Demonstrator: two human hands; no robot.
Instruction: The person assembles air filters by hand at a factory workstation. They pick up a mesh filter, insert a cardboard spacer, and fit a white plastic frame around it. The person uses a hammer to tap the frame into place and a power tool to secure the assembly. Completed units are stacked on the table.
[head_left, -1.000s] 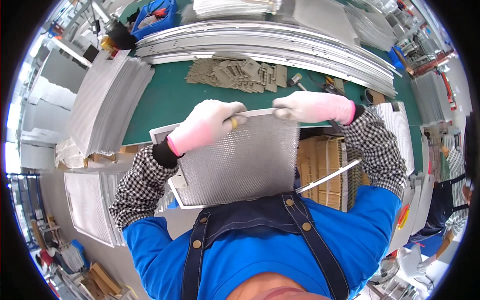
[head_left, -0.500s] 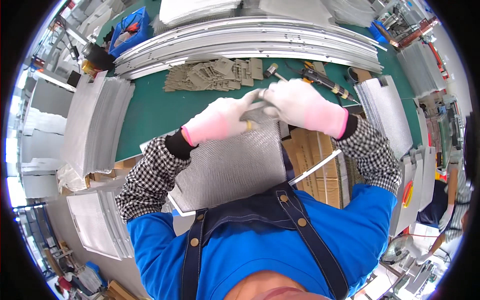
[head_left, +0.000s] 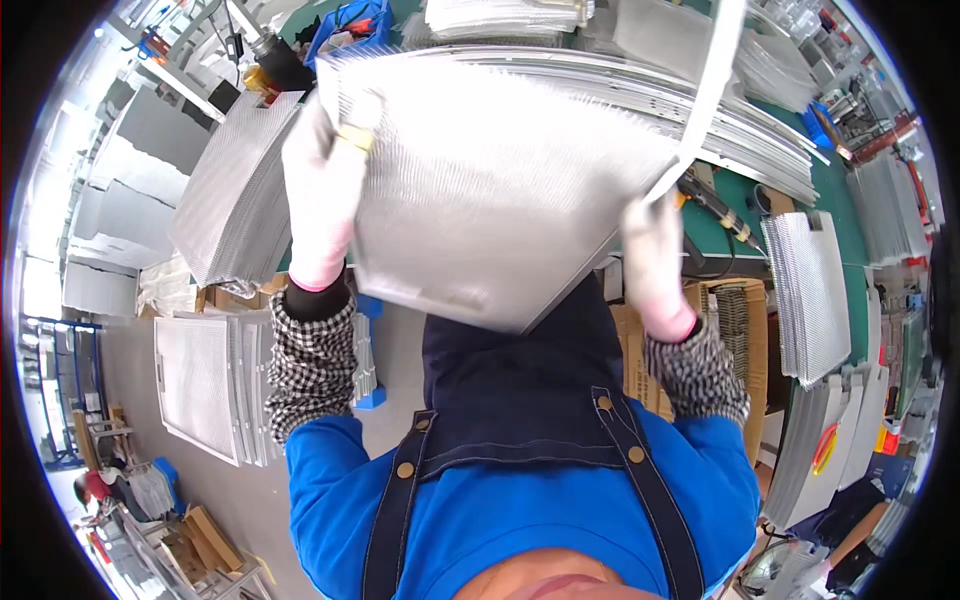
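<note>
A silvery mesh panel [head_left: 480, 210] is raised and tilted in front of me, smeared a little by motion. My left hand [head_left: 325, 195], in a white and pink glove, grips its left edge, with a yellow band showing on a finger. My right hand [head_left: 655, 265], gloved the same way and blurred, is closed around the lower end of a long white strip [head_left: 705, 100] beside the panel's right corner. The strip slants up and away past the top of the view. Whether it is joined to the panel, I cannot tell.
Long metal profiles [head_left: 770, 150] lie across the green bench [head_left: 855, 300]. A power screwdriver [head_left: 718, 210] rests right of the panel. Mesh stacks stand at left [head_left: 235, 190] and right [head_left: 808, 295]. Below the bench is a cardboard box [head_left: 755, 350]. A blue bin [head_left: 350, 30] sits far left.
My hands, close together above the panel before, have moved apart to its two sides. The panel has risen and swung away from my body. The white strip has turned from low right to pointing up.
</note>
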